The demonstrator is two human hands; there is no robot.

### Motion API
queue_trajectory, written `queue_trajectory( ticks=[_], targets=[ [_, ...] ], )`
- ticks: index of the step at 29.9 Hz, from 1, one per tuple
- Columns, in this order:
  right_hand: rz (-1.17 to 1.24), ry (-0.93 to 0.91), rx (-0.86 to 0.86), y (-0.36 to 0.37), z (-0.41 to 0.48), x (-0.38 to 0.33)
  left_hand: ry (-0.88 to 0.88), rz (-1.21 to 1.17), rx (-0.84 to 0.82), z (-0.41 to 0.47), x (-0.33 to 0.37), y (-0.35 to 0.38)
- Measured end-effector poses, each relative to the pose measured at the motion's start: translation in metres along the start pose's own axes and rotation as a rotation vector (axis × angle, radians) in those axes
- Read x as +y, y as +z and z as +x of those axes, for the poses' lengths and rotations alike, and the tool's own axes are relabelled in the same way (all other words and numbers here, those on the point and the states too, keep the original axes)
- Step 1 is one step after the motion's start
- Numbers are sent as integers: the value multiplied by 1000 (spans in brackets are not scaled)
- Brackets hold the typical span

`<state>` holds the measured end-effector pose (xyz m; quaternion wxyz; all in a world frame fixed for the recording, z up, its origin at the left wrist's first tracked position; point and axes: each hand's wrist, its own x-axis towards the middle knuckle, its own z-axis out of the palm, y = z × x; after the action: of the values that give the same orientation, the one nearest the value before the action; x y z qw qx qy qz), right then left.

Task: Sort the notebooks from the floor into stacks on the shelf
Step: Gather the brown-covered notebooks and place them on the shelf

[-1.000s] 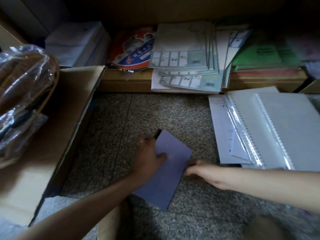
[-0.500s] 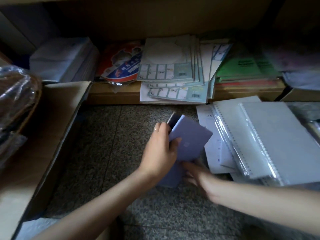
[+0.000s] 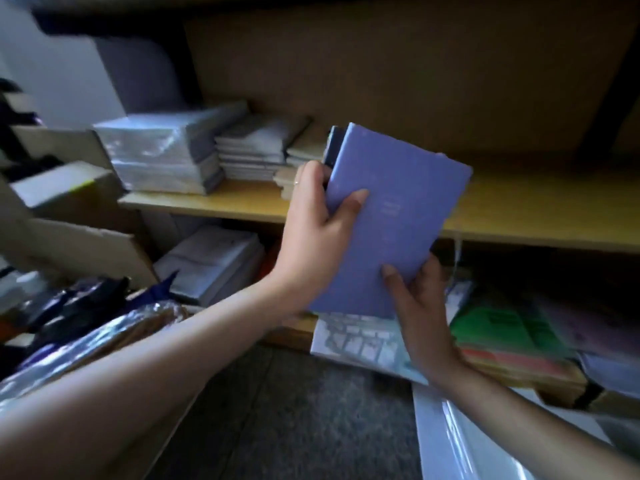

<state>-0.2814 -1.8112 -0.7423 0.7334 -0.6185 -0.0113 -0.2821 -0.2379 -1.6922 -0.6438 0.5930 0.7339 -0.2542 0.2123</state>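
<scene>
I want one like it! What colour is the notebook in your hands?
The notebook is plain lavender purple, clearest in the head view.

The purple notebook (image 3: 391, 220) bears a small imprint, too blurred to read.

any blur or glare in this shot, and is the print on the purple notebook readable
Head view: motion blur smears the left side; the purple notebook is fairly sharp, but its cover print is too faint to read; glare streaks the plastic-wrapped stack on the shelf; below it, deep shadow.
</scene>
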Motion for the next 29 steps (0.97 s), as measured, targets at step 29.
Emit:
queue_trajectory(
  ticks=[29],
  targets=[
    [-162, 239, 61, 81, 158, -25, -634, -105, 86, 119, -66, -29]
  ],
)
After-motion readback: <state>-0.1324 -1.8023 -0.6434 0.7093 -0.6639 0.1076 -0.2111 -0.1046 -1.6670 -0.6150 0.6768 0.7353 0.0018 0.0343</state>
